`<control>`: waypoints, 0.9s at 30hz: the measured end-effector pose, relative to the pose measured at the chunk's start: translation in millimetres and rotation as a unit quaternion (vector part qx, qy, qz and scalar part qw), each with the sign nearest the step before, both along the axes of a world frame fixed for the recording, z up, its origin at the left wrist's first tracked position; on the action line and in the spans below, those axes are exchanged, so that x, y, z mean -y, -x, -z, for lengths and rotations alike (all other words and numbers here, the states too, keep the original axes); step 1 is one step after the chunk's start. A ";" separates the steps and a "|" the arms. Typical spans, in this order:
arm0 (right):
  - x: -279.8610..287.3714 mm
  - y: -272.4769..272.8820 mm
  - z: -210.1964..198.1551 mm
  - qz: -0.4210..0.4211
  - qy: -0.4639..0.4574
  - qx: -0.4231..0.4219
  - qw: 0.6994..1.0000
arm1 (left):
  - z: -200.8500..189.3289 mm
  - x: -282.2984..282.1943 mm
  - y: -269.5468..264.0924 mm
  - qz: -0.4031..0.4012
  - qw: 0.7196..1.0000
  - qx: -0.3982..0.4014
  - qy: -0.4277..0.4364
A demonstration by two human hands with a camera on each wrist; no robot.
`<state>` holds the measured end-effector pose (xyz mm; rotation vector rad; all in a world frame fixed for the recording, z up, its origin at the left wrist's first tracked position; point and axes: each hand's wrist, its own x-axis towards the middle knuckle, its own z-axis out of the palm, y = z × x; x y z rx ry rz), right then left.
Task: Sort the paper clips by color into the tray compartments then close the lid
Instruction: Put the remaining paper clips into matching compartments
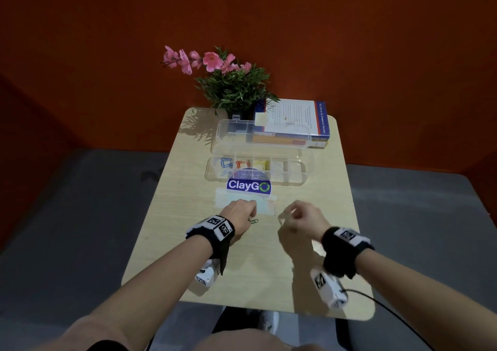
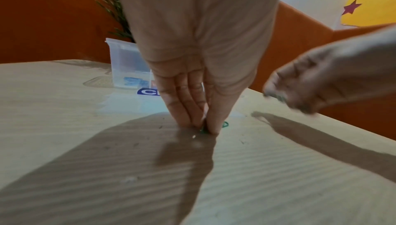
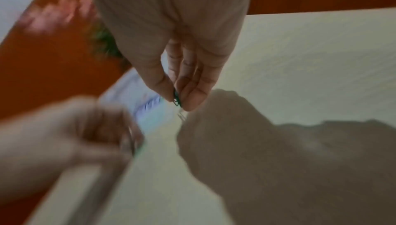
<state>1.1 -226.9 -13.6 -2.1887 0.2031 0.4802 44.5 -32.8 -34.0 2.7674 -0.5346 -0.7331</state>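
Down below me the counter [image 1: 188, 243] is the biggest thing, pale wood grain with rounded corners, its near edge just short of my knees and a wide bare stretch between that edge and my hands. Orange wall stands behind its far edge. Along that far edge sit a plant with pink flowers [image 1: 228, 81] and a stack of books [image 1: 295, 124], whose spine lettering is too small for me to read.

Just in front of the books lies the clear tray [image 1: 301, 174], its lid [image 1: 234, 130] standing open against them. Blue clips [image 1: 226, 162], orange clips [image 1: 240, 163], yellow clips [image 1: 261, 163] and silver clips [image 1: 279, 164] sit in separate compartments along the back row. Touching the tray's near wall is a blue sticker [image 1: 248, 185] that reads "ClayGo".

My left hand [image 1: 238, 216] is down on the counter near the middle, its fingers [image 2: 186, 110] and thumb drawn together, tips pressed to the surface and pinching a green clip [image 2: 225, 124] that lies there. My right hand [image 1: 301, 217] hangs just above the counter, well apart from the left. Its thumb and fingers [image 3: 193, 93] are closed to a narrow pinch on a dark green clip [image 3: 176, 97]; a silver clip [image 3: 181, 116] shows just beneath those fingertips, though I cannot tell whether it hangs from the green one.
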 end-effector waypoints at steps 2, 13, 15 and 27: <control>13.6 -27.0 -13.1 0.102 -0.087 0.001 0.991 | 0.8 0.2 -1.0 -0.002 1.000 -0.008 -0.004; 33.9 -110.0 -36.9 0.195 0.021 0.044 0.980 | 0.1 2.2 -1.9 0.001 0.999 -0.032 0.005; 31.4 -97.6 -40.7 0.184 0.016 0.078 0.980 | 0.0 1.8 1.2 0.014 1.000 -0.016 0.008; 35.5 -11.4 0.8 0.162 0.034 0.094 0.982 | -47.9 70.4 -43.7 -0.173 0.951 -0.053 0.250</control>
